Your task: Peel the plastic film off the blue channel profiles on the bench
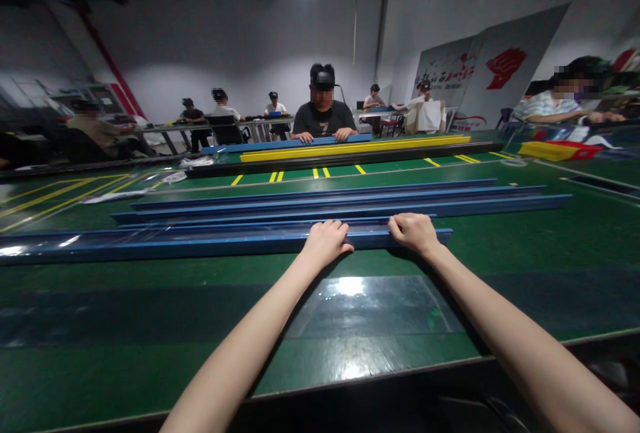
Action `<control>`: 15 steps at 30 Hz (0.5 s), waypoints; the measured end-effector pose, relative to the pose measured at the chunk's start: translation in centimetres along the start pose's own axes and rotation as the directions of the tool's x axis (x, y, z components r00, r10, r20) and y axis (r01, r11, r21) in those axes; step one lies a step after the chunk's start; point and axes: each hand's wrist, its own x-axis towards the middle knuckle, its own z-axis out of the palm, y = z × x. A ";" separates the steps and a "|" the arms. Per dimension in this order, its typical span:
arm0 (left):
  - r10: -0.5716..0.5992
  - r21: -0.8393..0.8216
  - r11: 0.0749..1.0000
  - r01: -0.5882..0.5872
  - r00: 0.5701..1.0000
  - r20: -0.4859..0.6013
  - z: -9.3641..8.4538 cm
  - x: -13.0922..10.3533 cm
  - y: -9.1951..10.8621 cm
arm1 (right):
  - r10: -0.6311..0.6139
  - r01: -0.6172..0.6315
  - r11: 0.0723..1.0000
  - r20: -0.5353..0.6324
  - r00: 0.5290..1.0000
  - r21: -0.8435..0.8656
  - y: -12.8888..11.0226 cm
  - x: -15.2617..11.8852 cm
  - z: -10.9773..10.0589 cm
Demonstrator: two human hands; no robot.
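A long blue plastic channel strip (pixel 240 244) lies across the green table in front of me, with clear film showing inside its left part. Near the strip's right end, my left hand (pixel 325 241) is closed over it, fingertips at the far edge and thumb at the near side. A little further right, my right hand (pixel 414 230) is curled into a fist on the same strip. What its fingers hold, if anything, is hidden. Just beyond lie more blue channel strips (pixel 350 205), roughly parallel to the first.
A clear plastic sheet (pixel 370 306) lies flat between me and the strip. Yellow (pixel 360 148) and black strips (pixel 280 167) lie farther back. Across the table a co-worker (pixel 324 113) has both hands on a blue strip. At right sit yellow and red trays (pixel 555 150).
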 end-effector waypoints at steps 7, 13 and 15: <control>0.013 -0.003 1.000 -0.012 1.000 0.021 0.6 0.7 -0.7 | -0.020 0.020 1.000 0.041 0.999 -0.002 0.4 1.2 0.7; 0.056 -0.028 0.998 -0.056 0.998 0.015 0.9 1.6 -1.4 | -0.065 0.072 0.997 0.302 0.951 -0.011 0.6 3.2 0.2; 0.032 -0.029 0.999 -0.032 0.999 0.004 1.1 1.7 -1.5 | -0.100 0.086 0.995 0.422 0.901 0.051 0.6 4.0 0.2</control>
